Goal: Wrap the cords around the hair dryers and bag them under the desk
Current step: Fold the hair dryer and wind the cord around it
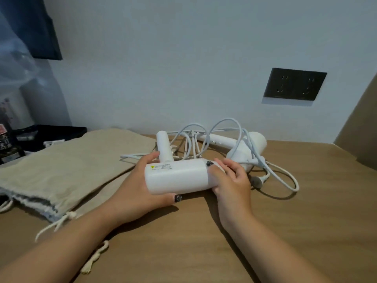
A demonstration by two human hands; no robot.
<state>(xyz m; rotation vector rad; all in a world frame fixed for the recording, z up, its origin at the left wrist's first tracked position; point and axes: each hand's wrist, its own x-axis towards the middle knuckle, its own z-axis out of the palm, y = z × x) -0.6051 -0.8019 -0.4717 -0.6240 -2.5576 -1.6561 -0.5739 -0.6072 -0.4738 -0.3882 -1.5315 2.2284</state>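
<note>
A white hair dryer (179, 175) lies across the middle of the wooden desk (306, 221), its handle pointing away from me. My left hand (140, 188) grips its barrel from the left and below, thumb under it. My right hand (232, 178) grips the barrel's right end. Behind it lies a second white hair dryer (244, 148) among loose, tangled white cords (204, 137), with a plug (259, 180) on the desk to the right. Two beige drawstring bags (71, 164) lie flat at the left.
A dark wall socket (294, 83) sits on the white wall at the back right. Dark boxes and packets (40, 137) stand at the far left. A brown panel (361, 127) rises at the right edge.
</note>
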